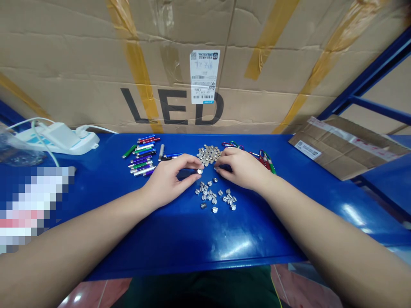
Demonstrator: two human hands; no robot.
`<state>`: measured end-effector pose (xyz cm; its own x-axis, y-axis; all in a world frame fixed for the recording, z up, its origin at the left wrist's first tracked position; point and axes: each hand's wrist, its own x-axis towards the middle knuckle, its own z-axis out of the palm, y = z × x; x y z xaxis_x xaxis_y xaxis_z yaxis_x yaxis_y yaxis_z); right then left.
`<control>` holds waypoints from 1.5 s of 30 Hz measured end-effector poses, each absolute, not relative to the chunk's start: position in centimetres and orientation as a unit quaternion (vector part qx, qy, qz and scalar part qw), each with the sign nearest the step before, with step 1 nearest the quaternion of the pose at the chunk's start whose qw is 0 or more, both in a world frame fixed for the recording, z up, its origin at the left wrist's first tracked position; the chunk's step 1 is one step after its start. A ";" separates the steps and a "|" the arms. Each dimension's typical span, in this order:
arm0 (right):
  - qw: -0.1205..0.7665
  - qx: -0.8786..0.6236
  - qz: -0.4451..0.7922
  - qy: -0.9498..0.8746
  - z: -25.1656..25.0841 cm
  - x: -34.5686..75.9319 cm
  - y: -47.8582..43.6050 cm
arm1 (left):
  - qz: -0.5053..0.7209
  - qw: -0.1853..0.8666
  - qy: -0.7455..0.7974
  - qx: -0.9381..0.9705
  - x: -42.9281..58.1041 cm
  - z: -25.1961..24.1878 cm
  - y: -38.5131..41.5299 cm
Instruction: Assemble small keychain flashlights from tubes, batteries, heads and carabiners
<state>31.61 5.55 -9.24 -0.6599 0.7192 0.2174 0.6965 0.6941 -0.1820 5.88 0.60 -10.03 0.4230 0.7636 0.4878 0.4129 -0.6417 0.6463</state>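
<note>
My left hand [175, 176] is closed, thumb and fingertips pinching a small tube with a round silver end [199, 171]; most of the tube is hidden by the fingers. Just to the right, my right hand [236, 167] has its thumb and fingers pinched together at the edge of a heap of button cells [208, 154]. A tiny silver glint shows at those fingertips, too small to name. Nearer to me on the blue table [180, 239] lie several loose slotted silver caps [210, 197], some on their sides.
Left of my hands lie several coloured metal penlights [141, 160] in rows. Behind my right hand are carabiner clips with coloured bodies [263, 158]. A white power strip [77, 141] stands at the left, a small cardboard box [346, 145] at the right. A large carton [173, 64] walls the back.
</note>
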 end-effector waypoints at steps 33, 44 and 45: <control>0.332 -0.289 0.403 -0.802 -8.4 29.9 4.1 | 0.398 0.205 0.349 0.823 6.1 -10.1 0.8; 0.332 -0.292 0.421 -0.792 -9.0 29.2 3.8 | 0.377 0.193 0.341 0.839 6.1 -10.2 0.8; 0.333 -0.292 0.425 -0.789 -9.0 29.1 3.8 | 0.378 0.188 0.339 0.841 6.1 -10.3 0.8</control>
<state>29.14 3.81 -9.02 -0.6074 0.7443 0.2777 0.1784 0.4685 -0.8653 6.13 0.79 -10.28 0.4852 0.7120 0.5077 0.4277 -0.6996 0.5724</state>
